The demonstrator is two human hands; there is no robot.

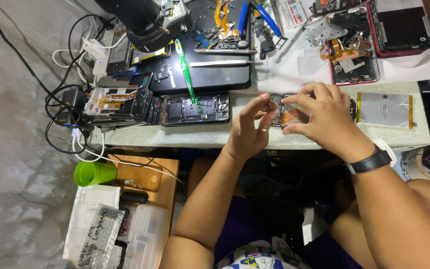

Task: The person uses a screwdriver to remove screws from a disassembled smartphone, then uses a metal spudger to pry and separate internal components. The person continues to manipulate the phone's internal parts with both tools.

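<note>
While both hands meet over it, the opened phone lies flat near the front edge of the worktop, and every place below is told from that phone.

Left hand: the left hand stands just beside the phone's left end, thumb and forefinger pinched at its corner; what the grip pinches is too small to tell.
Right hand: the right hand lies over the phone's right half, its grip grasping the phone with fingertips on the far and near edges; a black wristband sits on the wrist.
Flat silver pouch: a battery-like silver pouch lies to the phone's right, near but apart.
Second opened phone: another open phone lies to the phone's left, also near the front edge.
Green tool: a slim green tool rests with its tip on that second phone, running away from it.
Stack of frames: a stack of phone frames sits farther left.
Green cup: a green cup lies on its side below and well left of the phone, off the worktop.
</note>
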